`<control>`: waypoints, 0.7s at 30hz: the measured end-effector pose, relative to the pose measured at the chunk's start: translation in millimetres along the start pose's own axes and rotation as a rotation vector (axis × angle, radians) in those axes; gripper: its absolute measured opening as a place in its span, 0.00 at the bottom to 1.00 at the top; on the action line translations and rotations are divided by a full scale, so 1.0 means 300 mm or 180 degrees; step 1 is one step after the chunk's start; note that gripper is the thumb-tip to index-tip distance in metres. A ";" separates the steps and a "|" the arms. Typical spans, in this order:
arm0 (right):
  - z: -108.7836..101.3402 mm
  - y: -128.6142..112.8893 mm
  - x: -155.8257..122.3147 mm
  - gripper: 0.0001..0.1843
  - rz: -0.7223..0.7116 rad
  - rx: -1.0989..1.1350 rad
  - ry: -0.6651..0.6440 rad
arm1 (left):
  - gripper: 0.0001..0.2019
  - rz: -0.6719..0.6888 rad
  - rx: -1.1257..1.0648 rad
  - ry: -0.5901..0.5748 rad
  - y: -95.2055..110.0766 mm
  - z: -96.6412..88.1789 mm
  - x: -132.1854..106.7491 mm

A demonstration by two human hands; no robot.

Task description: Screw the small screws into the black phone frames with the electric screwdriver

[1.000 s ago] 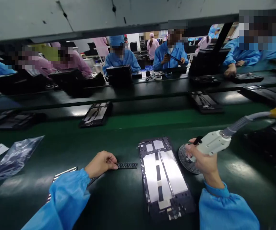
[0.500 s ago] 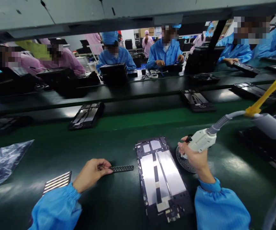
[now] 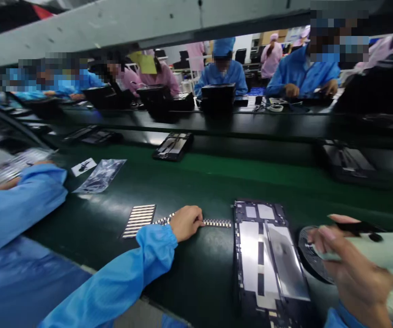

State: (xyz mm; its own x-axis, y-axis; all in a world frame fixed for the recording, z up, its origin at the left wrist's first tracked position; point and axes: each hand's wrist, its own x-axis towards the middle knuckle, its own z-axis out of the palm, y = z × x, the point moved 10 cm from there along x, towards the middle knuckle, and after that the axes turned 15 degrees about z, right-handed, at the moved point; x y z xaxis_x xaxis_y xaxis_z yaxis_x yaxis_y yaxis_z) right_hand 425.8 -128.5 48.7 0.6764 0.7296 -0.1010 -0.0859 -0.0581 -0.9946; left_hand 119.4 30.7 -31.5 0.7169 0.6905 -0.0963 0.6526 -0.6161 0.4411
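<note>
My left hand (image 3: 186, 223) is closed with its fingertips at the left end of a narrow dark strip of small parts (image 3: 218, 223), which lies on the dark green bench. Another strip (image 3: 164, 220) of similar parts shows on the hand's other side, beside a sheet with pale bars (image 3: 140, 222). Right of the strip lies an opened tablet body (image 3: 251, 255) with silvery panels and dark flex cables. My right hand (image 3: 356, 269) grips a pale handheld tool with a black lever (image 3: 387, 250), slightly blurred. Behind its fingers sits a round, dark-rimmed disc (image 3: 307, 243).
A clear plastic bag (image 3: 102, 175) and a white card (image 3: 83, 167) lie at the left. A person's blue sleeve (image 3: 22, 200) reaches in from the left. More opened tablets (image 3: 173, 146) stand farther back. Several people sit across the bench, under a grey beam (image 3: 114, 27).
The view has turned left, bringing in the neighbouring person's sleeve. My left hand now lies over the strips, nearer the barred sheet. The tool in my right hand now lies more level.
</note>
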 end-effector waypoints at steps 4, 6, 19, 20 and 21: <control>0.204 -0.020 -0.033 0.16 -0.0125 0.0011 -0.0693 | 0.03 0.0156 0.0091 0.0334 0.067 -0.012 -0.032; 0.317 -0.010 -0.036 0.15 -0.0209 -0.0073 -0.0981 | 0.03 0.0389 -0.0410 0.0710 0.120 -0.007 -0.044; 0.539 0.051 -0.017 0.13 -0.0261 -0.0114 -0.1421 | 0.04 0.0711 -0.1173 0.2499 0.090 0.016 -0.084; 0.537 0.051 -0.017 0.13 -0.0265 -0.0111 -0.1411 | 0.04 0.0780 -0.1106 0.2595 0.097 0.004 -0.091; 0.535 0.051 -0.017 0.13 -0.0270 -0.0117 -0.1395 | 0.05 0.0848 -0.1072 0.2661 0.104 -0.005 -0.095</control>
State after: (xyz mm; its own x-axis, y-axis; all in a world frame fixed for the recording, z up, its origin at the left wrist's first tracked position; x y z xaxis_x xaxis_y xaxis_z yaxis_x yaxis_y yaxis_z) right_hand 303.6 -23.6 37.6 0.3054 0.9522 -0.0075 -0.0122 -0.0040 -0.9999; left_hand 118.9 -7.6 -13.8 0.3385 0.6713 0.6594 0.2934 -0.7411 0.6039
